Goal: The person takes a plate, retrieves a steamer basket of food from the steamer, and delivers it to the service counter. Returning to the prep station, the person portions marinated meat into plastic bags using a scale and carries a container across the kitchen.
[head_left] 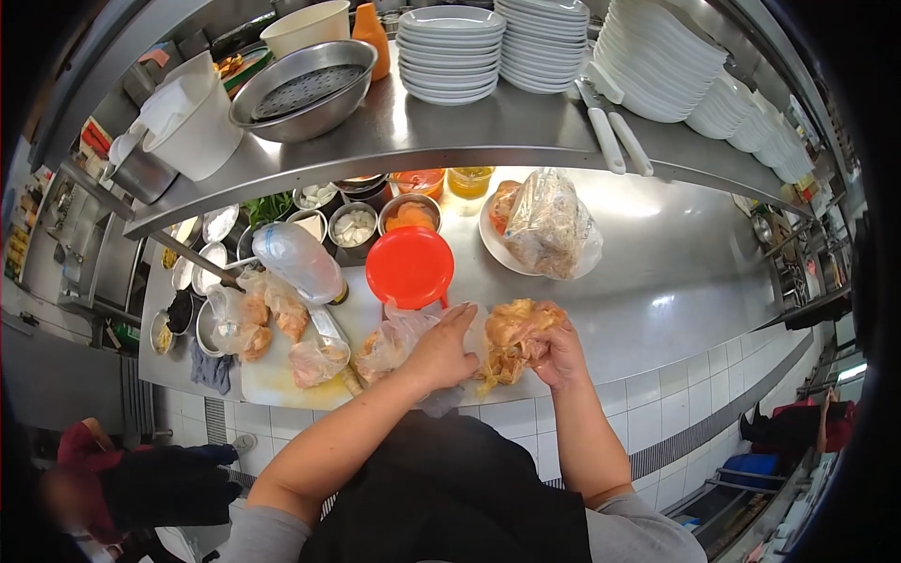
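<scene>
My right hand (pixel 560 353) is closed on a piece of raw chicken (pixel 522 321), pale yellow and pink, held above the front edge of the steel counter. Below it hangs a darker brownish part (pixel 502 364), seemingly in thin plastic. My left hand (pixel 443 353) is beside it, fingers pressed on a thin clear plastic bag (pixel 402 336) that shows on both sides of the hand. Left of that, several bagged portions of raw meat (pixel 286 314) lie on a white cutting board (pixel 272 383). A cleaver (pixel 328 333) rests among them, partly covered by plastic.
Behind my hands stands a red round plastic lid or stool-like top (pixel 409 268). A plate (pixel 490 236) holds a large bagged item (pixel 552 225). Ingredient tins (pixel 355 228) line the back left. An overhead shelf (pixel 422 145) carries plates (pixel 450 56) and knives (pixel 605 131). Other people stand at both sides.
</scene>
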{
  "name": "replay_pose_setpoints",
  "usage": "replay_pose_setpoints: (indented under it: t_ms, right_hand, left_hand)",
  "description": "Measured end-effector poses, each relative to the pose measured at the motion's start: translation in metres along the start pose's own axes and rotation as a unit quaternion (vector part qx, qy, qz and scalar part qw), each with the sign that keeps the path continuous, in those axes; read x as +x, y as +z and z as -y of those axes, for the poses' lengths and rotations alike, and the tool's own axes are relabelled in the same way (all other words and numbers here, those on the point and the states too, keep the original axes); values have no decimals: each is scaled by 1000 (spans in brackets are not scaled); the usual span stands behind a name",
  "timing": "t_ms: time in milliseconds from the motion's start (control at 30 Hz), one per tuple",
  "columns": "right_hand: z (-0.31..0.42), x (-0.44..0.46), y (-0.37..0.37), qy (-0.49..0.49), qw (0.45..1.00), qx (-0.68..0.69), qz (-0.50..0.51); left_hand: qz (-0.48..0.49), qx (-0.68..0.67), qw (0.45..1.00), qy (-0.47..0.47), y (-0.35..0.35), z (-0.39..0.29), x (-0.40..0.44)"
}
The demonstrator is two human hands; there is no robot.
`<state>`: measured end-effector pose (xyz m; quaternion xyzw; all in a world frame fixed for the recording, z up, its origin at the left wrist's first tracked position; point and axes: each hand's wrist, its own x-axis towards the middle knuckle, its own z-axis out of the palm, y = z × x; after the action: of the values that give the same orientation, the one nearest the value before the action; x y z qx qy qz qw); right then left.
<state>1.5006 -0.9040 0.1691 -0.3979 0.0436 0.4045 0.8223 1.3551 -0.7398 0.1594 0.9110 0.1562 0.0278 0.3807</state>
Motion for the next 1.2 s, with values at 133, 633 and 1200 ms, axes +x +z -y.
replay_pose_setpoints:
  t_ms: [133, 633, 1200]
  right_hand:
    - [0, 20, -25, 115, 984, -89, 98]
    - [17, -12, 32, 73, 989, -128, 31]
    - [-115, 34, -124, -223, 754, -616, -39]
  left_hand:
    - [-55, -53, 995, 70, 8, -20, 9]
    - [-22, -209, 977, -33, -13, -32, 13]
    - [-224, -298, 928, 17, -120, 8, 49]
